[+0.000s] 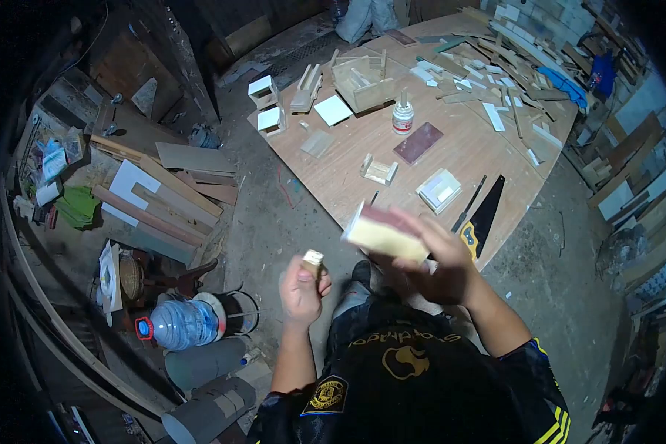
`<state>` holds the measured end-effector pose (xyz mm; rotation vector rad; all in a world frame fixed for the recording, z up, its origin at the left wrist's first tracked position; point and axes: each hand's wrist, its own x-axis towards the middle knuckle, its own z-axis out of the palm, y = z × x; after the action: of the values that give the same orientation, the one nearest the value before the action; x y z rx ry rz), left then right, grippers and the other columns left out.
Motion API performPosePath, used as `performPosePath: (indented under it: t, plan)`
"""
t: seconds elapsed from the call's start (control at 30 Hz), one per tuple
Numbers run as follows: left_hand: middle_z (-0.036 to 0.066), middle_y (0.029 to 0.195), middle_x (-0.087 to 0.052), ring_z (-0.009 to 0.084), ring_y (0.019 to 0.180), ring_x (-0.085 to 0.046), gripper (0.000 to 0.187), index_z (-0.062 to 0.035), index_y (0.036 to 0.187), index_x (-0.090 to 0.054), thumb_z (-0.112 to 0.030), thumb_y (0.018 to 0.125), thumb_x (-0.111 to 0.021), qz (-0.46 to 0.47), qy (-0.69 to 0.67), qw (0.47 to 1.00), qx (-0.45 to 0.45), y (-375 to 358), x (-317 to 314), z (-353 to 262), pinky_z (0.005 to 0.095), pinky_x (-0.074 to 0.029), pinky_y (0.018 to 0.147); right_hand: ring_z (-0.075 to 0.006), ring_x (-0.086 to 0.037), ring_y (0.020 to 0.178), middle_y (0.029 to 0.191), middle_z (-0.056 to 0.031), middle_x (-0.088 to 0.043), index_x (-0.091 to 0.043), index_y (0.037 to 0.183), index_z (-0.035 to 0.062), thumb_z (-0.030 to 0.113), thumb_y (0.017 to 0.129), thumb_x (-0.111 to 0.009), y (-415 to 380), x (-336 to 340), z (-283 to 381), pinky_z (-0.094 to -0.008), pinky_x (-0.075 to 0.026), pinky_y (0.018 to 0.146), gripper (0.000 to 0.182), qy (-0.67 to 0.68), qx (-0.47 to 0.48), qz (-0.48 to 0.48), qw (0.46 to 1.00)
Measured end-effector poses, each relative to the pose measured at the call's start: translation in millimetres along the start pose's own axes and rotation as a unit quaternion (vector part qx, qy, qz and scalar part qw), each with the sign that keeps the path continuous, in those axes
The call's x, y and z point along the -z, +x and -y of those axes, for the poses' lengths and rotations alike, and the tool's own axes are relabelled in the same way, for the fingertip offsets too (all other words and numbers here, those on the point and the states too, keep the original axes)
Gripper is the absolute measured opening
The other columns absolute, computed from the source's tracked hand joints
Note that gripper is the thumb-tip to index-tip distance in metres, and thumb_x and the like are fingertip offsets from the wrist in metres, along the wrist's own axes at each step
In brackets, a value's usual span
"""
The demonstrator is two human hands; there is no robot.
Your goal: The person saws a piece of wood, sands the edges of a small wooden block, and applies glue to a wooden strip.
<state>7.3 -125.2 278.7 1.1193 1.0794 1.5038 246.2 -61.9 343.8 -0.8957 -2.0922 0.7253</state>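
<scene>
Head view: two bare hands, set apart from each other, each closed on one item. Left hand: fingers wrapped about a small, pale, squared wooden piece, its end upward, left of the tabletop's near corner. Right hand: clasping one end of an oblong block with a reddish-brown upper face and pale yellow side, slightly blurred, seen against the near corner; whether it touches the surface cannot be told. Brown plywood tabletop, bearing: one low, open-topped pale wooden frame; one stack of white and cream rectangular pieces; one black-bladed handsaw with yellow handle, just beside a slender dark rod; one flat reddish-brown rectangular panel; one white jar with red-marked label, near that panel; one large pale wooden box, further back, loose pieces inside.
</scene>
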Motion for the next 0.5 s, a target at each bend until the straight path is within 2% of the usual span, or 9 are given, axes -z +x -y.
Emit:
performPosePath:
  t: [0.03,0.1,0.17,0.2,0.23,0.27,0.37,0.47,0.5]
  plan:
    - [0.004,0.066,-0.052,0.0099,0.054,-0.047,0.045,0.0,0.096,-0.052,-0.044,0.1,-0.045,0.031,0.043,0.998,-0.014,1.2,-0.6,-0.7,0.0225,-0.036,0.048,-0.0331,-0.065,0.085,0.101,-0.0199,-0.061,-0.046,0.135,0.0001,0.03,0.083,-0.071,4.9,0.8,2.0,-0.037,-0.051,0.071,0.065,0.0,0.001,-0.002,1.0]
    - [0.004,0.062,-0.054,0.0115,0.052,-0.05,0.045,0.0006,0.094,-0.054,-0.043,0.1,-0.044,0.04,0.097,0.994,-0.036,2.9,-4.2,3.1,0.0239,-0.039,0.049,-0.0305,-0.065,0.089,0.109,-0.0178,-0.061,-0.044,0.139,0.0083,0.029,0.088,-0.066,17.8,0.9,16.1,-0.0335,-0.053,0.072,0.06,0.052,0.065,-0.109,0.991]
    - [0.005,0.062,-0.057,0.0127,0.053,-0.055,0.045,0.0004,0.092,-0.057,-0.041,0.1,-0.043,0.045,0.223,0.969,-0.096,1.6,-9.9,3.1,0.0264,-0.043,0.051,-0.0301,-0.064,0.082,0.101,-0.0167,-0.06,-0.042,0.14,0.0065,0.025,0.088,-0.065,21.0,1.7,32.6,-0.0352,-0.052,0.068,0.06,0.084,0.027,-0.084,0.993]
    - [0.001,0.061,-0.052,0.0081,0.051,-0.047,0.051,0.0002,0.088,-0.053,-0.049,0.099,-0.043,0.031,0.247,0.961,-0.12,2.3,-17.2,1.7,0.0235,-0.037,0.046,-0.0298,-0.063,0.078,0.097,-0.0155,-0.058,-0.042,0.14,0.0071,0.024,0.087,-0.065,24.4,4.6,40.2,-0.0364,-0.051,0.064,0.06,0.06,0.014,-0.021,0.998]
    - [0.001,0.061,-0.052,0.0081,0.051,-0.047,0.051,0.0002,0.088,-0.053,-0.049,0.099,-0.043,0.035,0.243,0.962,-0.121,2.4,-20.8,-1.6,0.0235,-0.037,0.046,-0.0296,-0.062,0.074,0.092,-0.0142,-0.057,-0.041,0.141,0.0076,0.023,0.087,-0.064,27.4,4.7,45.2,-0.0375,-0.05,0.061,0.06,0.038,0.001,0.044,0.998]
    - [0.0,0.061,-0.052,0.0077,0.051,-0.047,0.051,0.0003,0.09,-0.054,-0.048,0.099,-0.042,0.029,0.249,0.961,-0.121,1.8,-22.9,-5.5,0.023,-0.037,0.047,-0.0293,-0.058,0.065,0.084,-0.0123,-0.052,-0.04,0.141,0.0086,0.022,0.086,-0.063,27.6,-6.0,38.5,-0.0393,-0.048,0.056,0.061,0.026,0.066,0.006,0.997]
    - [0.0,0.062,-0.055,0.0065,0.053,-0.048,0.05,0.0003,0.092,-0.056,-0.047,0.099,-0.042,0.011,0.279,0.95,-0.143,1.2,-19.0,-6.8,0.0222,-0.036,0.048,-0.0261,-0.057,0.06,0.085,-0.0132,-0.056,-0.046,0.138,0.0054,0.012,0.079,-0.069,22.8,-15.9,41.1,-0.0334,-0.047,0.053,0.064,0.003,0.078,-0.014,0.997]
    - [0.0,0.063,-0.052,0.0066,0.053,-0.046,0.05,-0.0018,0.092,-0.054,-0.05,0.099,-0.043,-0.015,0.312,0.931,-0.188,-1.4,-10.7,-2.6,0.0222,-0.033,0.046,-0.0263,-0.057,0.06,0.081,-0.0129,-0.055,-0.045,0.138,0.0069,0.014,0.078,-0.07,6.1,-18.5,34.0,-0.0344,-0.047,0.052,0.065,-0.026,0.09,-0.012,0.996]
    - [0.001,0.064,-0.048,0.0073,0.052,-0.043,0.05,-0.0031,0.092,-0.052,-0.052,0.098,-0.044,-0.105,0.135,0.979,-0.114,-0.7,-6.3,-1.6,0.0223,-0.032,0.045,-0.0263,-0.057,0.06,0.081,-0.0129,-0.055,-0.045,0.138,0.0069,0.014,0.078,-0.07,-2.2,-19.6,29.0,-0.0344,-0.047,0.052,0.065,-0.025,0.094,-0.011,0.995]
